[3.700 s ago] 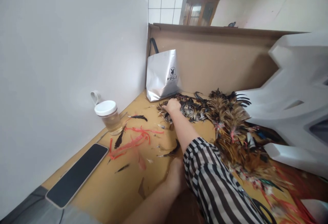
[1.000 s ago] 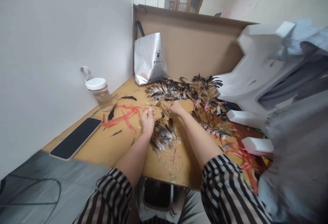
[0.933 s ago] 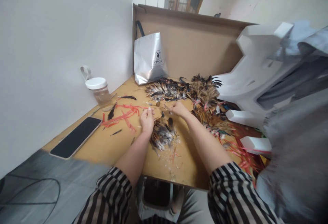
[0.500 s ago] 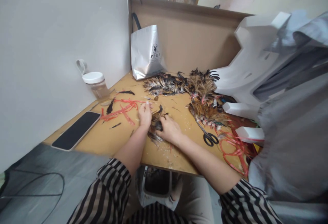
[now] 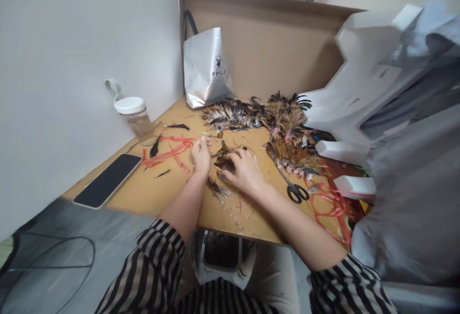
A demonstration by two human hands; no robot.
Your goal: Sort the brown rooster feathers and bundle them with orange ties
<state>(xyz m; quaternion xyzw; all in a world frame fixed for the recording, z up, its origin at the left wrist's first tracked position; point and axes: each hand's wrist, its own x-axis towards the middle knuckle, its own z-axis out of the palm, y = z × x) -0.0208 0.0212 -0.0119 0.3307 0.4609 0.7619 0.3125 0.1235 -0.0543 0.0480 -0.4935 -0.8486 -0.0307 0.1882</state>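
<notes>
My left hand [image 5: 201, 155] is closed, thumb against curled fingers, just above the table; whatever is pinched in it is too small to make out. To its right, my right hand [image 5: 247, 170] bends over a small heap of brown and black feathers [image 5: 223, 162], its thumb and fingers around some of them. A few dark feathers [image 5: 215, 188] lie apart below the heap, towards the table's front edge. Red plastic strips [image 5: 172, 151] lie to the left of my left hand. Black-handled scissors [image 5: 297, 193] rest to the right of my right hand.
Feather bunches [image 5: 233, 114] line the back, with a brown bundle [image 5: 294, 157] by the scissors. A silver bag [image 5: 206, 67] stands behind. A phone [image 5: 108, 181] and a lidded jar [image 5: 138, 117] sit left. Red tape [image 5: 336, 206] lies tangled beside a white chair [image 5: 354, 187].
My right hand has lifted and shifted slightly up and right, with its fingers more spread. Part of the feather heap now lies separate below it. My left hand stays closed and has barely moved.
</notes>
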